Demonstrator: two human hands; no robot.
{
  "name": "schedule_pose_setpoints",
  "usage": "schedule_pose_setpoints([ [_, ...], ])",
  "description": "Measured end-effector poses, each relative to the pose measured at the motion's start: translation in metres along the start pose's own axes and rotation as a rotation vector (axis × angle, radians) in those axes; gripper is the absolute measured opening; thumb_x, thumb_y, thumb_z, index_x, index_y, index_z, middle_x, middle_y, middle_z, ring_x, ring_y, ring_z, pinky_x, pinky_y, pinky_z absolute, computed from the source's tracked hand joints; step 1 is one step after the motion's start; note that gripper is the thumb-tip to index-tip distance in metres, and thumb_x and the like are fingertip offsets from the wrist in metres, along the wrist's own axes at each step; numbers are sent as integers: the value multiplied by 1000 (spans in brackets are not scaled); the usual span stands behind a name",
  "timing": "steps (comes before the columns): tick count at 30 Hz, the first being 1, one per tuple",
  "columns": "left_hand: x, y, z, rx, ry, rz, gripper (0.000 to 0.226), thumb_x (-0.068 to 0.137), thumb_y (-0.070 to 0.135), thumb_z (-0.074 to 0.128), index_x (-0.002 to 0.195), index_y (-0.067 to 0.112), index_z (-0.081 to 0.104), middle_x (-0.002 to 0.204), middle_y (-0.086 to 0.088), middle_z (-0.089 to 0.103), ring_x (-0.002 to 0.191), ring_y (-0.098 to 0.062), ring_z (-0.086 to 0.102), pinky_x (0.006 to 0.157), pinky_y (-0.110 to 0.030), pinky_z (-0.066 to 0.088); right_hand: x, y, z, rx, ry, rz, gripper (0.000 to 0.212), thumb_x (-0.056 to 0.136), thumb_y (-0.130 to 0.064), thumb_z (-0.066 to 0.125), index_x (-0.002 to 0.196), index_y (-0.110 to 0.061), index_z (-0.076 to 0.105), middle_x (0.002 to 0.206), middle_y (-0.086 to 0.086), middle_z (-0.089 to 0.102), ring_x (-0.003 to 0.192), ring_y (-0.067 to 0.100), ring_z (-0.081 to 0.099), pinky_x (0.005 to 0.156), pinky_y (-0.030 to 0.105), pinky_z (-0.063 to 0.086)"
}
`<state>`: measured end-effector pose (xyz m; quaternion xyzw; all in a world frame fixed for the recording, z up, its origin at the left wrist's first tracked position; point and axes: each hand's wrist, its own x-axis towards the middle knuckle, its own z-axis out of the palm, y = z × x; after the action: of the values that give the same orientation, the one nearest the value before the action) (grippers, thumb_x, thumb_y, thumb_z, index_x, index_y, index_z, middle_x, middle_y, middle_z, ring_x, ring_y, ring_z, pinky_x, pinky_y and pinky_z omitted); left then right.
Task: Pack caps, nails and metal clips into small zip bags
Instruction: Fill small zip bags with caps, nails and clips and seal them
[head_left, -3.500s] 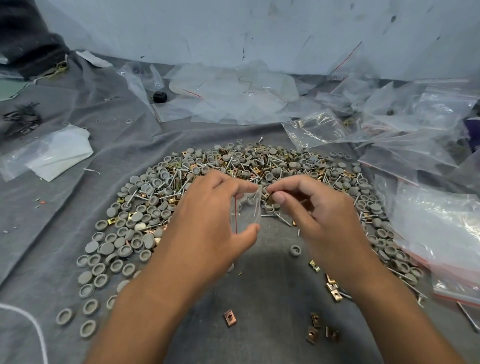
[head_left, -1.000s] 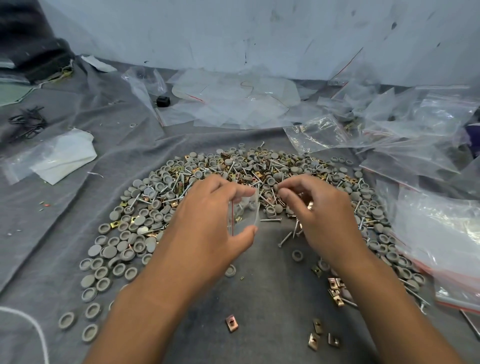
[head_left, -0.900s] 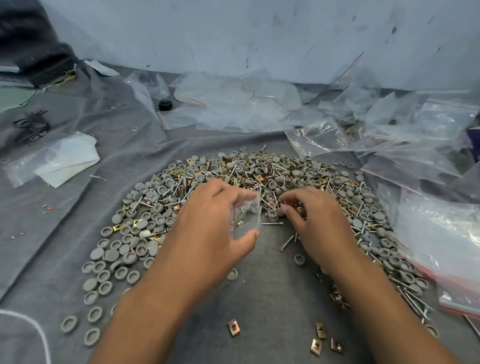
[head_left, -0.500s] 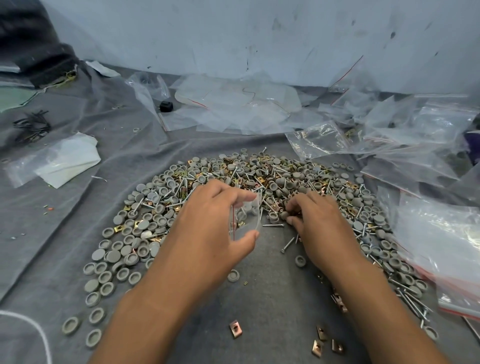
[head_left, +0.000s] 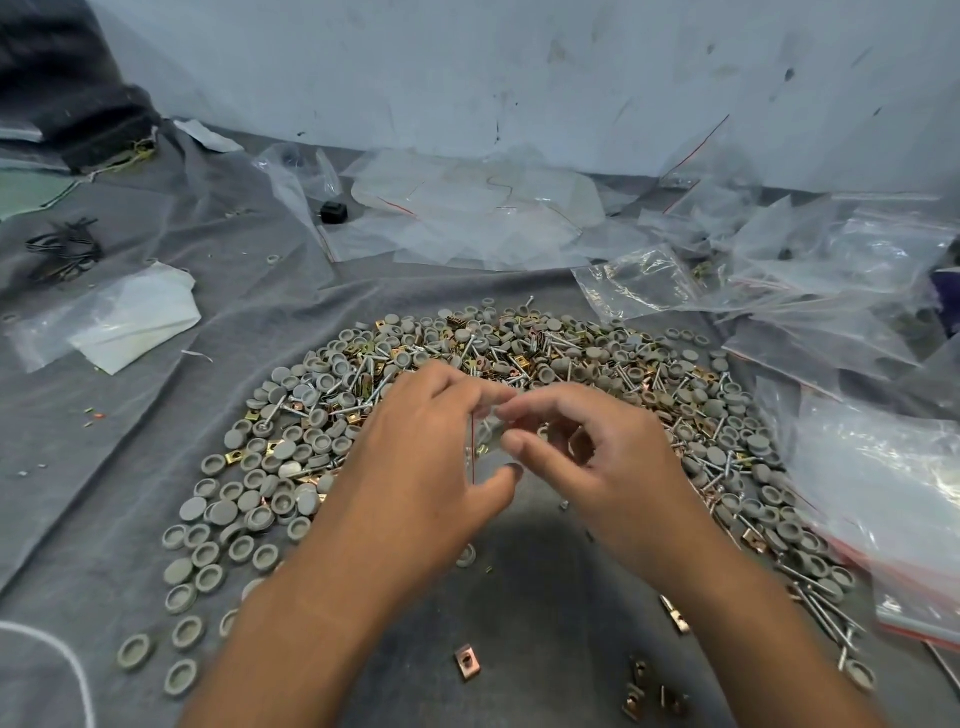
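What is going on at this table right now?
A person is packing small parts into a little clear zip bag. The left hand holds the bag up by its edge, and the right hand brings pinched fingertips to its mouth; what they hold is too small to tell. Behind lies a heap of grey caps, nails and metal clips on grey cloth.

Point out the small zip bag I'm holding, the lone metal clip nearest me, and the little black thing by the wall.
small zip bag (head_left: 485, 457), head view, clear front.
metal clip (head_left: 466, 661), head view, centre hole.
black thing (head_left: 333, 212), head view, its top.
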<state>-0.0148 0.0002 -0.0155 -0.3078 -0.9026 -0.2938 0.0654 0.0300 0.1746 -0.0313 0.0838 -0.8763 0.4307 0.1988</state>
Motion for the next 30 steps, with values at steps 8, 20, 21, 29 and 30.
schedule_pose_setpoints([
  [8, 0, -3, -1, -18, -2, 1, 53, 76, 49, 68, 128, 42, 57, 103, 28, 44, 98, 5, 41, 86, -15, 34, 9, 47, -4, -505, -25, 279, 30, 100, -33, 61, 130, -32, 63, 126, -14, 64, 121, 11, 49, 105, 32, 40],
  [20, -1, -4, -3, -36, 10, 2, 54, 78, 47, 70, 129, 42, 56, 105, 30, 44, 102, 6, 42, 89, -14, 36, 5, 49, 0, -572, -126, 239, 23, 99, -25, 62, 120, -35, 63, 110, -20, 62, 107, 12, 48, 86, 31, 43],
  [21, -1, -4, -3, -35, 13, 3, 54, 78, 48, 69, 129, 42, 56, 105, 31, 43, 102, 7, 42, 89, -14, 36, 5, 49, -2, -547, -133, 252, 22, 99, -26, 63, 118, -35, 64, 105, -20, 59, 107, 12, 49, 88, 31, 42],
  [29, -1, -4, -1, -30, 11, 4, 54, 76, 50, 66, 128, 42, 57, 104, 31, 43, 99, 7, 41, 84, -10, 34, 8, 42, -19, -286, 4, 329, 17, 101, -23, 60, 109, -31, 74, 102, -15, 66, 94, 1, 59, 77, 9, 40],
  [30, -1, -4, -1, -28, 10, 5, 54, 76, 50, 66, 129, 42, 57, 104, 31, 43, 99, 7, 41, 84, -10, 34, 8, 40, -21, -226, 12, 346, 17, 101, -24, 60, 107, -31, 74, 99, -16, 68, 89, -3, 61, 73, 13, 43],
])
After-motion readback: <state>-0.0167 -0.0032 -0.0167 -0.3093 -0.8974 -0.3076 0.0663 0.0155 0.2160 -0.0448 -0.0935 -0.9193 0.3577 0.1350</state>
